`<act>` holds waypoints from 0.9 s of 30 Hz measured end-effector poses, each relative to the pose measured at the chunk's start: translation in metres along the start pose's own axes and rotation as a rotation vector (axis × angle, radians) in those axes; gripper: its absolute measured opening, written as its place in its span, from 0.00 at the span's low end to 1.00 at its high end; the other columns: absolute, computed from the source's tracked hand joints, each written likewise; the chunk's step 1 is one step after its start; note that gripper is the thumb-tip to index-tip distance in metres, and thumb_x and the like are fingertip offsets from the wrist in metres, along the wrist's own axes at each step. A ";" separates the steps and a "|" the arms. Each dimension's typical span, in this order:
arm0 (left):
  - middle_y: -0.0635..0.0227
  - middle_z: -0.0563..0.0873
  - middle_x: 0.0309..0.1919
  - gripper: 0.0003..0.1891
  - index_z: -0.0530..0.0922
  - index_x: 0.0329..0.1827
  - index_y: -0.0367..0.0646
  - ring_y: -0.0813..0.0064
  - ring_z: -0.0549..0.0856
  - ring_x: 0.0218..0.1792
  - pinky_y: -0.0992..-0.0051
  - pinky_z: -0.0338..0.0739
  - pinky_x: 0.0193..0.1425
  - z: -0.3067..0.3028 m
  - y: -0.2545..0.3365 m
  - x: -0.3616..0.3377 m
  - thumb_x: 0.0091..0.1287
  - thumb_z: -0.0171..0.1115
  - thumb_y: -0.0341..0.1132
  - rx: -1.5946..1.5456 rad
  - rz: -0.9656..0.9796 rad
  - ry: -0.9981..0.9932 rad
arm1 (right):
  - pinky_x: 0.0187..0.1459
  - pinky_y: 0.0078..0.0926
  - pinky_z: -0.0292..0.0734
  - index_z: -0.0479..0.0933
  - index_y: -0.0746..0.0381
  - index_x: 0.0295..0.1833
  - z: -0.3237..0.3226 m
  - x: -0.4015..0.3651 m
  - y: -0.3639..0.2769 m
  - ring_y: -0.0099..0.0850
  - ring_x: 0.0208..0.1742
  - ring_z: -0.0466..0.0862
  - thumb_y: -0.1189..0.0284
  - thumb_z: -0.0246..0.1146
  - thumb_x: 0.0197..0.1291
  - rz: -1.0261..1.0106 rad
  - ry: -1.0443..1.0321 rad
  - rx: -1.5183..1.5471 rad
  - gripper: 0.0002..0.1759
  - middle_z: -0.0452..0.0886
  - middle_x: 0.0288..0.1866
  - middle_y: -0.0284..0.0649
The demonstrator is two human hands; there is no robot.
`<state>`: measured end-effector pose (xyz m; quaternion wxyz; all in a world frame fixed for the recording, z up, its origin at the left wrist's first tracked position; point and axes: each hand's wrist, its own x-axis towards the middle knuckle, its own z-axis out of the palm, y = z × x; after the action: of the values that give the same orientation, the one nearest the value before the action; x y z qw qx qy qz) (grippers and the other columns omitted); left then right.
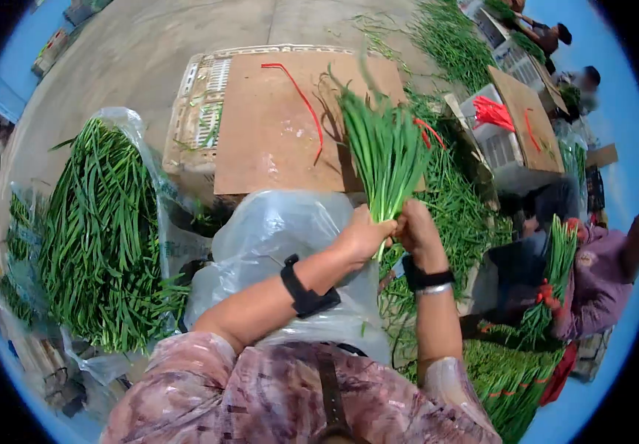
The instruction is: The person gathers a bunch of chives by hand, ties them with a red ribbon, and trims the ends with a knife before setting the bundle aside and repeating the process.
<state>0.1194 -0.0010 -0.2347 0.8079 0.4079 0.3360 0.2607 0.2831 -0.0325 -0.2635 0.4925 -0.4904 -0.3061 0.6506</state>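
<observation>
A bunch of garlic chives (384,148) stands up in front of me, leaves fanned out at the top, pale stems below. My left hand (367,234) is wrapped round the stems near their lower end. Close against the same stems, on the right, my right hand (417,228) is closed; what its fingers pinch is hidden. Behind the bunch lies a brown board (282,122) on a white plastic crate (195,111). One red tie strip (301,96) rests on the board, and more red strips (429,132) show just right of the leaves.
Clear plastic sheeting (282,229) covers my lap. On the left stands a large plastic-wrapped heap of chives (101,229). Loose chives (452,200) spread at my right. A co-worker in purple (604,281) holds another bunch (558,259). A second board (523,111) with red strips (492,112) stands beyond.
</observation>
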 end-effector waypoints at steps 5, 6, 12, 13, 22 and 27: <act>0.73 0.77 0.26 0.04 0.71 0.38 0.41 0.81 0.77 0.24 0.79 0.73 0.28 -0.016 0.009 -0.037 0.67 0.55 0.31 0.236 -0.095 -0.233 | 0.33 0.27 0.81 0.69 0.67 0.50 0.082 -0.002 -0.037 0.32 0.29 0.82 0.61 0.65 0.57 -0.231 0.110 0.298 0.23 0.79 0.37 0.41; 0.72 0.78 0.27 0.04 0.71 0.37 0.41 0.80 0.77 0.24 0.79 0.73 0.28 -0.018 0.005 -0.040 0.67 0.55 0.32 0.224 -0.111 -0.276 | 0.33 0.28 0.82 0.68 0.66 0.52 0.084 -0.004 -0.039 0.32 0.29 0.82 0.65 0.66 0.55 -0.201 0.111 0.251 0.24 0.79 0.38 0.41; 0.69 0.77 0.30 0.09 0.69 0.40 0.37 0.79 0.77 0.29 0.75 0.73 0.31 -0.022 0.020 -0.031 0.64 0.58 0.32 0.405 0.147 -0.327 | 0.31 0.25 0.80 0.70 0.65 0.50 0.086 0.006 -0.059 0.28 0.28 0.81 0.78 0.67 0.49 -0.324 0.165 -0.006 0.21 0.80 0.38 0.40; 0.68 0.78 0.33 0.17 0.68 0.48 0.38 0.77 0.78 0.35 0.74 0.73 0.39 -0.026 0.029 -0.025 0.63 0.60 0.38 0.460 0.258 -0.356 | 0.31 0.24 0.79 0.72 0.66 0.47 0.091 0.007 -0.070 0.27 0.28 0.80 0.78 0.66 0.49 -0.359 0.157 -0.045 0.18 0.80 0.36 0.39; 0.66 0.85 0.39 0.21 0.79 0.47 0.39 0.74 0.82 0.39 0.72 0.77 0.46 -0.011 0.224 0.041 0.52 0.71 0.40 0.805 1.038 -0.043 | 0.43 0.24 0.76 0.74 0.67 0.47 0.098 0.068 -0.141 0.25 0.41 0.80 0.74 0.70 0.48 -0.917 0.252 -0.803 0.19 0.82 0.40 0.35; 0.65 0.85 0.37 0.21 0.78 0.47 0.37 0.76 0.82 0.38 0.74 0.77 0.46 -0.035 0.169 0.093 0.51 0.72 0.36 0.436 1.135 -0.107 | 0.50 0.31 0.74 0.73 0.65 0.49 0.068 0.129 -0.096 0.31 0.47 0.79 0.74 0.70 0.45 -1.036 0.152 -1.026 0.23 0.79 0.46 0.41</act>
<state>0.1275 0.1710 -0.1399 0.4566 0.6917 0.0707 0.5551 0.2474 0.1266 -0.1999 0.4654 -0.4954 -0.7298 0.0732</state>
